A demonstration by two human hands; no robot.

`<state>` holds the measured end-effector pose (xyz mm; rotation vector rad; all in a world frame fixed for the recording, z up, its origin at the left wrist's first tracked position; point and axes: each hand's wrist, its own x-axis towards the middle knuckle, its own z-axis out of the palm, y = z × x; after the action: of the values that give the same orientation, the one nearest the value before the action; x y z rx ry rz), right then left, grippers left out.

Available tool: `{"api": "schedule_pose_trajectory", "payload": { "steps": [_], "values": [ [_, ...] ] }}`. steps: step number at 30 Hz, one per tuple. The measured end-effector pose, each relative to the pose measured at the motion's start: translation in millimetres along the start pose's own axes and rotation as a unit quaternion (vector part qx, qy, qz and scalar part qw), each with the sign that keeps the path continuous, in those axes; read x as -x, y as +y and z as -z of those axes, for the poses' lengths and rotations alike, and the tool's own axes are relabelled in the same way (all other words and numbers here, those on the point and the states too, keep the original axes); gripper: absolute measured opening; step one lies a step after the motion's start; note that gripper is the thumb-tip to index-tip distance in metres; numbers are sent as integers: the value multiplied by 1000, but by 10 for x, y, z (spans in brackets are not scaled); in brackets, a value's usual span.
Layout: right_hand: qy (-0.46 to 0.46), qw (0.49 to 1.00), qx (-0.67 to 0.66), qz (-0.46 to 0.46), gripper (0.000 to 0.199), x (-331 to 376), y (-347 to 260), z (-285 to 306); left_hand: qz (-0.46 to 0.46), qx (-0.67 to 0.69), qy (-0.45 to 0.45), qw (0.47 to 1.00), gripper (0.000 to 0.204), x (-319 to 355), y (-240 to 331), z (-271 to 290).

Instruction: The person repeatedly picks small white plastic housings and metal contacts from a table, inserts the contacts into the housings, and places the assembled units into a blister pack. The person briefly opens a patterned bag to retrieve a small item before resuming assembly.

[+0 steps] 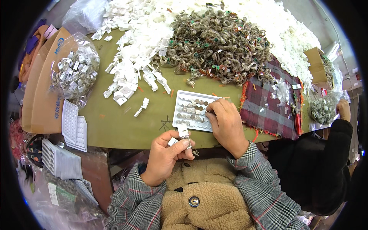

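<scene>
Two hands are working at the near edge of the olive-green table. We are pinching a small white plastic clip case with a metal insert in our left hand, thumb and fingers closed around it just off the table's near edge, above our fleece front. Our right hand is resting on the right side of a white rectangular plastic tray of small round silver button cells, its fingertips curling down onto the cells; whether they are gripping one we cannot tell. The tray is lying close to the near edge, just beyond the clip case.

Loose white plastic clip cases are spreading in a heap from the far edge toward the middle, and a tangled mound of brownish wire-and-part assemblies is sitting beside them. A dark red plaid cloth is covering the right end. A clear plastic bag of white clips is sitting at the left end, with stacked white empty trays hanging over the near left corner. Another person in a black sleeve is working at the right edge.
</scene>
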<state>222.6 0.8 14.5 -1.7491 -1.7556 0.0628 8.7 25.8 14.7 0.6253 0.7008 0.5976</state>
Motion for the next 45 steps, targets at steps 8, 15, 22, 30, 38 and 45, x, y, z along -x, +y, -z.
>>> {"api": "schedule_pose_trajectory", "payload": {
  "steps": [8,15,22,30,38,45],
  "values": [
    [16,994,-59,92,12,-1,33,-52,-15,18,-6,1000,23,98,-60,2],
    [3,964,-267,-13,18,295,-423,222,-3,110,-61,992,24,176,-132,6],
    [28,964,-263,25,19,408,-588,131,2,101,-50,994,22,225,-207,16],
    [24,966,-212,148,23,348,-497,96,6,118,-27,993,22,244,-254,8],
    [14,964,-201,172,23,334,-438,97,-8,124,-32,992,24,211,-263,-21],
    [23,971,-57,229,40,463,-658,50,-48,92,27,994,23,243,-163,-19]
  ]
}}
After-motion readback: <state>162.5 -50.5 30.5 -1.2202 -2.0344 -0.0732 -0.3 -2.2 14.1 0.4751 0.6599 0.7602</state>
